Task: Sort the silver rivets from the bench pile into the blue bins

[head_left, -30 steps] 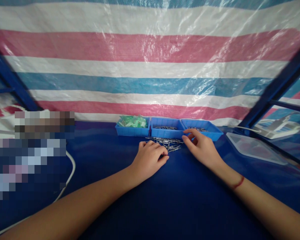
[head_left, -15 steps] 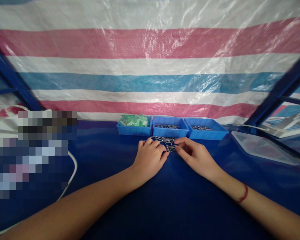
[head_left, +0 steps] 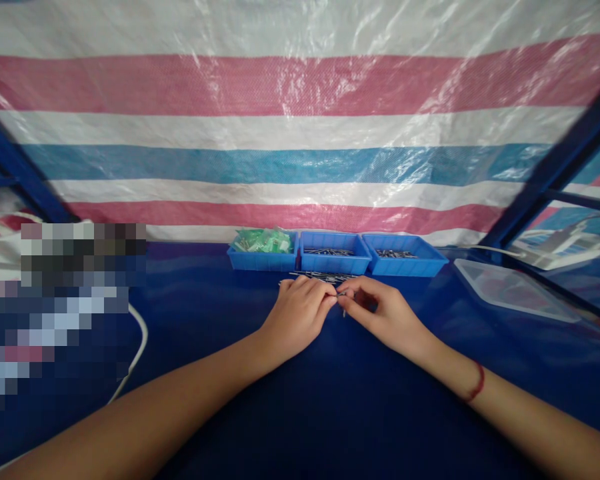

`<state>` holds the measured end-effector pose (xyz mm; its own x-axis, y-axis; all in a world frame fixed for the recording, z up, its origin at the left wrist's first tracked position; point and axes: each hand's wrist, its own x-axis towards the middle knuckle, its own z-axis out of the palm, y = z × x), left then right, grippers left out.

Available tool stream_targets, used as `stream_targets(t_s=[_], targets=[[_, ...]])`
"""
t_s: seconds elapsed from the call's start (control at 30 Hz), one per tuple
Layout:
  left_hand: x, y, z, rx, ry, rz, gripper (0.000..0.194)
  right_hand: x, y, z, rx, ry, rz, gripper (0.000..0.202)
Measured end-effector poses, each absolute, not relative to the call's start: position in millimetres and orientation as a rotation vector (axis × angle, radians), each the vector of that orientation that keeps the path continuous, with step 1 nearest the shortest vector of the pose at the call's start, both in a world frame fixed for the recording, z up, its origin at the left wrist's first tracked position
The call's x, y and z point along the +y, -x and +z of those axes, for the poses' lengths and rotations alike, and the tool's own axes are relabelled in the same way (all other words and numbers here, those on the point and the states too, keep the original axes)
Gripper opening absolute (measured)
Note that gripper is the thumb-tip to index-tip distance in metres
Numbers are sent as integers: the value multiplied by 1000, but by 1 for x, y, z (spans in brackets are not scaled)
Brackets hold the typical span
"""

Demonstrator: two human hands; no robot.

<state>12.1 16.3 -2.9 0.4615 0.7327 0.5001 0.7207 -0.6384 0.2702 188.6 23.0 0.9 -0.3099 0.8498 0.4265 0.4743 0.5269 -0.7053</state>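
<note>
Close together above the blue table, my left hand (head_left: 297, 310) and my right hand (head_left: 383, 307) almost meet at the fingertips. Both are closed in a pinch on a thin metal pin (head_left: 341, 293), mostly covered by the fingers; its exact kind is too small to tell. A short end of another metal piece (head_left: 344, 312) shows just below the right fingertips. Directly behind the hands lies a loose pile of long, thin metal pins (head_left: 325, 275), partly hidden by them.
Behind the pile stand three blue bins: the left bin (head_left: 263, 262) holds green plastic packets, the middle bin (head_left: 336, 265) and right bin (head_left: 407, 267) thin metal pieces. A translucent lid (head_left: 515, 291) lies right. A white cable (head_left: 143, 333) runs left. Striped sheeting (head_left: 300, 163) hangs behind.
My hands have come together, the right fingertips moving left to meet the left ones at a pin. The crossed pins that showed between them are now mostly hidden. The view has shifted slightly.
</note>
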Motion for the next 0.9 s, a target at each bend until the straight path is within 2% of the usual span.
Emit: stream_targets(t_s=[0.5,0.9], targets=[[18,-11,-3,1275,-2598,990,15,21,-188,3,-1887,1021,682,20],[17,-11,-1,1298,-2511,1097,6,19,-189,6,-1906,1021,625,17]])
